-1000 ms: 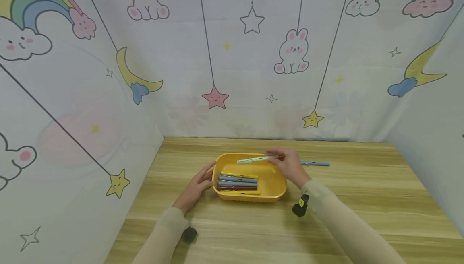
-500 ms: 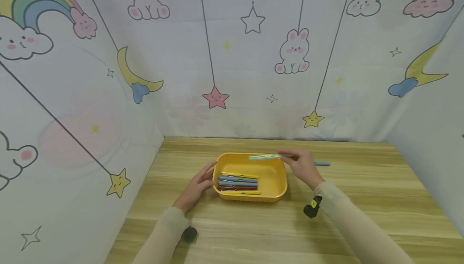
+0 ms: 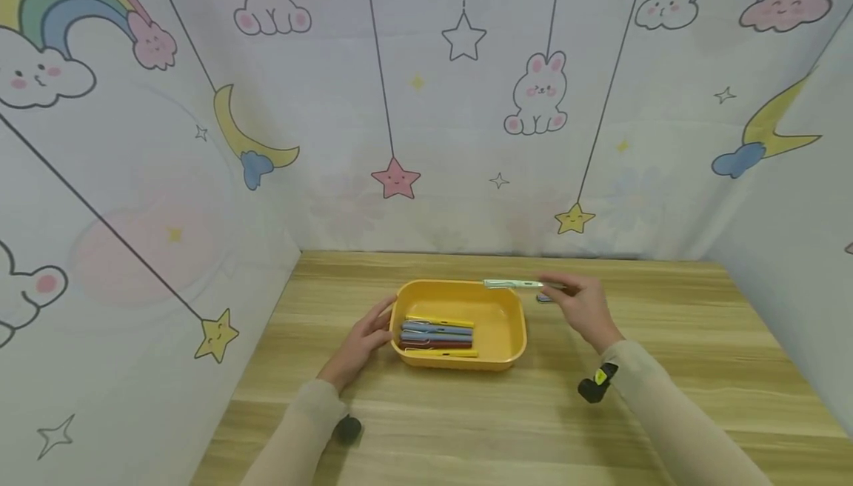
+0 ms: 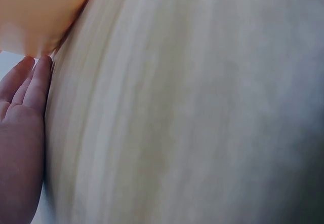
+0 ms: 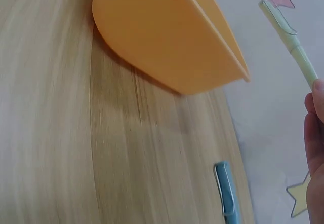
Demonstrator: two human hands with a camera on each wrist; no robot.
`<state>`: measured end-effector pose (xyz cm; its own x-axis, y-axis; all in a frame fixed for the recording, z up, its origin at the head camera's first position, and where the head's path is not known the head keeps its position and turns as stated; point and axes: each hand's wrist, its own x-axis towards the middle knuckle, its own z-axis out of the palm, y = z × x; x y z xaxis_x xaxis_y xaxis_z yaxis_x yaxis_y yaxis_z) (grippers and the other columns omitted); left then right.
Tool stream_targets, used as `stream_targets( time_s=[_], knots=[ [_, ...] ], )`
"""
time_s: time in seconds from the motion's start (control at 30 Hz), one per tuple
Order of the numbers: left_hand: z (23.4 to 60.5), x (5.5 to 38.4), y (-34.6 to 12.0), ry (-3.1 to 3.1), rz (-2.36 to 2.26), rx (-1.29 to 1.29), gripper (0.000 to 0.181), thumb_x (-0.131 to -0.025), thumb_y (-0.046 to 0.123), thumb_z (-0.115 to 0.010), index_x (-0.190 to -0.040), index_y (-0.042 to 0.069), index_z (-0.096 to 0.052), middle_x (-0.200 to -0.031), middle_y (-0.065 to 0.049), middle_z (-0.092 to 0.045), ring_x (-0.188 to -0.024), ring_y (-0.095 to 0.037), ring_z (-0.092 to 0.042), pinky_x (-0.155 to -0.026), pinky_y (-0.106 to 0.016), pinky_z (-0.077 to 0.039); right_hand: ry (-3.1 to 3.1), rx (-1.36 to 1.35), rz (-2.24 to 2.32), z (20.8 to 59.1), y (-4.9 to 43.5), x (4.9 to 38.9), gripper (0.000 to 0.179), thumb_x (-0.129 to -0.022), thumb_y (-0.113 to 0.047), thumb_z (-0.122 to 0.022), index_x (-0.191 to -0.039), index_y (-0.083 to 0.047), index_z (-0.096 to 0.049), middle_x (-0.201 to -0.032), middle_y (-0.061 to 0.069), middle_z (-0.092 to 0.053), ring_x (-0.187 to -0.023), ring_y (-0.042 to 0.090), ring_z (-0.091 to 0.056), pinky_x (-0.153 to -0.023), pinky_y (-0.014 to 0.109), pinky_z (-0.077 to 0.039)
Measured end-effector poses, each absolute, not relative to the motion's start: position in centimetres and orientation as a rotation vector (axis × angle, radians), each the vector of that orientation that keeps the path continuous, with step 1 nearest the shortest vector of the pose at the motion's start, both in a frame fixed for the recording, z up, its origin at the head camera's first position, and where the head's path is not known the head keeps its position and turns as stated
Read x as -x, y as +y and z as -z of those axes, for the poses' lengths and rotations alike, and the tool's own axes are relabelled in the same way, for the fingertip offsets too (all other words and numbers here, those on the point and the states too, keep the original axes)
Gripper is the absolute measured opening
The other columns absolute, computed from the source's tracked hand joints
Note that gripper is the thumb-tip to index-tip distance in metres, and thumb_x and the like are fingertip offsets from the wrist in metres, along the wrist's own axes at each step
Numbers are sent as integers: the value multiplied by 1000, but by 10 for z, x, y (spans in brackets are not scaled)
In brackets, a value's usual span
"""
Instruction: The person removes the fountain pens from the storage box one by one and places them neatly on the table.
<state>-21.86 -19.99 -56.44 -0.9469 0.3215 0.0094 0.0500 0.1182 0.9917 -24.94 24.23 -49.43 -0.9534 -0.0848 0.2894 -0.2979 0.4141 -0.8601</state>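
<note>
The yellow-orange tray (image 3: 501,334) is my landmark: at its left end I see the left grip (image 3: 358,341), fingers extended, touching the wall; near its far right corner the right grip (image 3: 585,307) pinches a pale green pen (image 3: 512,284) aloft. Assorted pens (image 3: 440,337) lie inside it; right of it, a blue pen (image 5: 228,191) on the desk (image 3: 466,427).

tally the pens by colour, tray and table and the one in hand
yellow pens: 2, in the tray
blue pens: 3, two in the tray, one on the table
dark red pen: 1, in the tray
pale green pen: 1, in the right hand
total visible: 7
</note>
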Motion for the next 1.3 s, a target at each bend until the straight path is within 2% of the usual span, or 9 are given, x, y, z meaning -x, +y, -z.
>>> stream_targets(
  time_s=[0.13, 0.33, 0.43, 0.57, 0.67, 0.83, 1.0, 1.3],
  knots=[
    [566, 217, -201, 2163, -1929, -360, 69, -103, 13, -61, -165, 30, -36, -167, -11, -40, -154, -29, -37, -124, -55, -29, -2452, -282, -1549, 499, 258, 247, 30, -97, -12, -76, -126, -3, -76, -130, 18, -73, -98, 0, -73, -71, 22, -59],
    [566, 215, -203, 2164, -1932, -347, 68, -103, 14, -61, -164, 32, -37, -166, -10, -40, -154, -28, -37, -124, -56, -27, -2422, -209, -1569, 503, 281, 242, 32, -97, -12, -76, -126, 0, -75, -130, 14, -73, -96, -3, -72, -52, 23, -47],
    [565, 216, -203, 2177, -1926, -343, 68, -103, 15, -61, -164, 32, -37, -166, -9, -40, -154, -28, -37, -124, -57, -27, -2407, -211, -1571, 505, 290, 240, 33, -97, -12, -76, -127, 2, -74, -129, 16, -73, -98, -4, -71, -57, 19, -51],
    [564, 216, -203, 2181, -1921, -344, 68, -103, 14, -61, -164, 32, -37, -166, -10, -40, -154, -29, -37, -124, -57, -27, -2412, -206, -1517, 509, 300, 238, 29, -97, -8, -75, -124, 2, -75, -127, 22, -73, -101, -9, -68, -73, 14, -55],
    [563, 216, -203, 2175, -1924, -346, 68, -103, 14, -61, -164, 32, -37, -166, -10, -40, -154, -28, -38, -124, -57, -28, -2429, -184, -1457, 512, 305, 236, 25, -97, -7, -75, -121, 0, -77, -125, 23, -73, -101, -12, -66, -73, 11, -52],
    [561, 217, -202, 2168, -1931, -353, 68, -103, 15, -61, -164, 33, -38, -166, -10, -40, -154, -28, -38, -123, -57, -29, -2458, -151, -1394, 517, 313, 234, 25, -97, -11, -76, -120, -1, -78, -123, 22, -74, -100, -16, -63, -81, 8, -52],
    [562, 220, -202, 2165, -1935, -367, 68, -103, 17, -62, -164, 33, -37, -167, -10, -39, -154, -28, -38, -123, -57, -30, -2483, -143, -1378, 530, 323, 236, 26, -97, -16, -77, -120, -3, -79, -123, 20, -75, -101, -17, -61, -77, 10, -54],
    [562, 218, -200, 2184, -1915, -357, 68, -103, 16, -61, -164, 31, -36, -167, -10, -39, -154, -29, -36, -124, -58, -27, -2523, -157, -1372, 544, 331, 237, 25, -95, -12, -78, -118, 0, -79, -116, 20, -77, -103, -17, -58, -81, 7, -51]
  ],
)
